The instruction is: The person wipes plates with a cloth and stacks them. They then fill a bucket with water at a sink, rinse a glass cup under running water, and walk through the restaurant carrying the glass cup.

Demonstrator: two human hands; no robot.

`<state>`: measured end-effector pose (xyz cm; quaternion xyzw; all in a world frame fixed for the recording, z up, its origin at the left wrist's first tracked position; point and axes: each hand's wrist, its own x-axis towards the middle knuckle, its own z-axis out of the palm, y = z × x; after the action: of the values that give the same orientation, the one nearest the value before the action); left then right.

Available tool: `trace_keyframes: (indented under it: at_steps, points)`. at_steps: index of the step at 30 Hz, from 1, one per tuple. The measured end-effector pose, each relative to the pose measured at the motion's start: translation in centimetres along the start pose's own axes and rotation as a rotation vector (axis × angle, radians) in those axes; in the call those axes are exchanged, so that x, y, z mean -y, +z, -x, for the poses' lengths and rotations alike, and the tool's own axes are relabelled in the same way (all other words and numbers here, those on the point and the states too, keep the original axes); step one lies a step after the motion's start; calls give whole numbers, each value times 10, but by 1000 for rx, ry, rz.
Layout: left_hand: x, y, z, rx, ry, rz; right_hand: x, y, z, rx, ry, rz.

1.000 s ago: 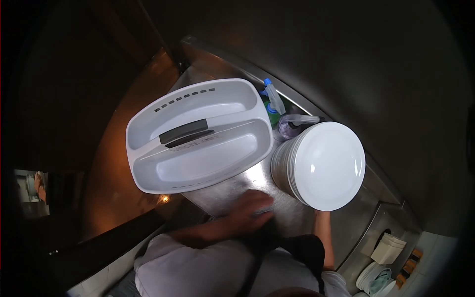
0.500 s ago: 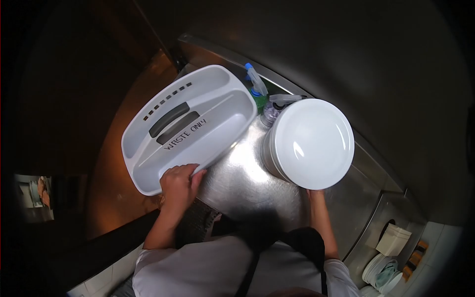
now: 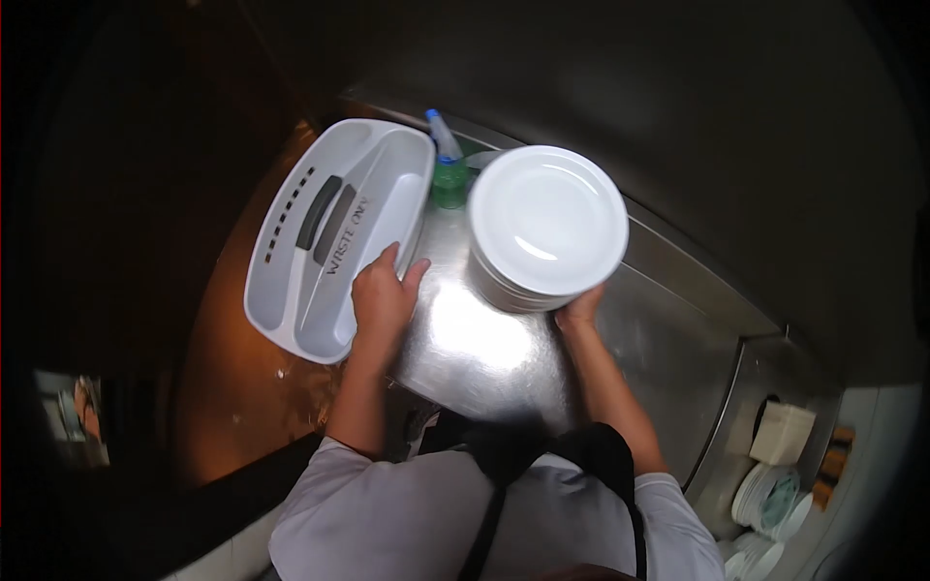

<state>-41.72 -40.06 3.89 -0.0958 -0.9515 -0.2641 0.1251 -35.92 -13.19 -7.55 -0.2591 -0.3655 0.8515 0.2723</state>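
Note:
A grey two-part caddy [image 3: 407,160] lettered "WASTE ONLY" stands at the left of the steel counter [image 3: 484,373]. At its near right rim is my left hand [image 3: 386,290], thumb and fingers apart; whether it touches the rim is unclear. A tall stack of white round plates [image 3: 548,221] stands right of the caddy. My right hand [image 3: 581,308] is against the lower near side of the stack, its fingers mostly hidden beneath the plates. Between caddy and stack stands a green spray bottle [image 3: 449,182] with a blue and clear top.
A raised steel edge [image 3: 697,271] runs along the counter's back. At the lower right are a cream square container [image 3: 783,434], more white plates [image 3: 754,496] and orange-brown items [image 3: 833,470]. A brown surface [image 3: 232,387] lies left of the caddy.
The caddy has turned more upright in view and sits further left. My left hand came to its rim, then opened. The plate stack and my right hand have shifted left and up in view.

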Motion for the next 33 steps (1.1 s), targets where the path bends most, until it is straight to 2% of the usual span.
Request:
trace_keyframes:
  at_steps: [4,5,7,8,9,11,12,13,14,16,17,18,19,21,25,29,33]
  points:
    - [-17,-8,3,140,-18,49,7,-3,2,-19,-99,162]
    - [-23,-10,9,24,95,10,27,11,17,-68,-44,225]
    - [-39,-9,21,-229,195,406,11,-18,6,20,-137,246]
    - [-48,-8,36,-272,242,537,13,-30,12,45,-103,179]
    - [-54,-4,51,-287,288,694,2,-43,18,62,-123,261]
    - [-60,12,77,-292,440,826,-19,-81,29,3,-186,448]
    - [-62,20,89,-274,448,836,-19,-87,45,-62,-197,502]
    - [-70,26,101,-247,452,880,-11,-96,60,-85,-213,747]
    - [-76,32,114,-209,444,884,-3,-103,74,-100,-247,656]
    - [-97,48,113,-46,536,1258,41,-100,114,-136,-282,774]
    - [-112,51,119,89,558,1327,65,-97,144,-182,-229,652]
    - [-126,49,125,212,580,1377,64,-102,155,-266,-239,554]
    - [-133,55,138,374,577,1397,64,-119,171,-248,-281,464]
    - [-143,63,155,662,567,1387,72,-144,204,-212,-332,348]
    - [-170,63,192,1020,591,1366,73,-177,280,-260,-379,255]
    - [-201,58,253,1258,728,1269,67,-218,378,-429,-553,193]
    - [-224,40,345,1478,1045,980,61,-242,492,-710,-615,117]
